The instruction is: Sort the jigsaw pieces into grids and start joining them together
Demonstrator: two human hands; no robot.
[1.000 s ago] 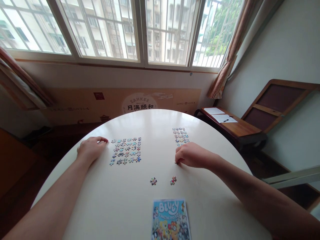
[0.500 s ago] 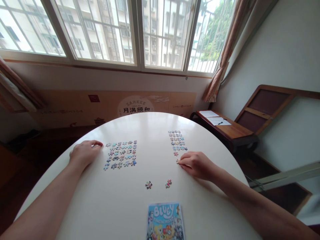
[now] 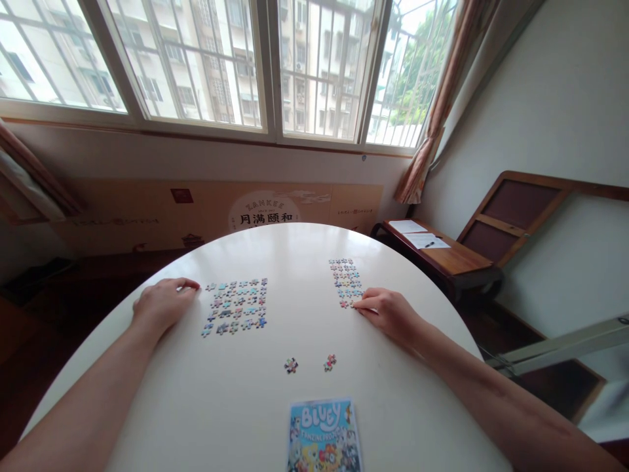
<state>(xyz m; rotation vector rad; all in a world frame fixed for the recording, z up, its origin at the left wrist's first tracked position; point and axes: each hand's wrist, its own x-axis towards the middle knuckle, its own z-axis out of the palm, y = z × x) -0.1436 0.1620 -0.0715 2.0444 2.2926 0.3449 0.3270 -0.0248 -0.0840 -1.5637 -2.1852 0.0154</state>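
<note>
On the round white table (image 3: 295, 249), my right hand (image 3: 388, 311) pinches a small puzzle piece against the tabletop at the near end of a narrow group of pieces (image 3: 346, 278). My left hand (image 3: 160, 305) rests on the table with loosely curled fingers and holds nothing, its fingertips just left of a wider grid of spread-out puzzle pieces (image 3: 234, 307). Two loose pieces (image 3: 291, 365) (image 3: 329, 362) lie nearer to me in the middle. A blue "Bluey" picture card (image 3: 323, 436) lies at the near edge.
A low wooden side table (image 3: 457, 262) with papers and a pen (image 3: 426, 240) stands to the right. A wooden frame (image 3: 521, 216) leans on the right wall. A flat cardboard panel (image 3: 265, 210) stands under the barred window behind the table.
My right hand has slid away from me with the piece, up to the near end of the narrow group. My left hand has stayed in place. The view has shifted slightly.
</note>
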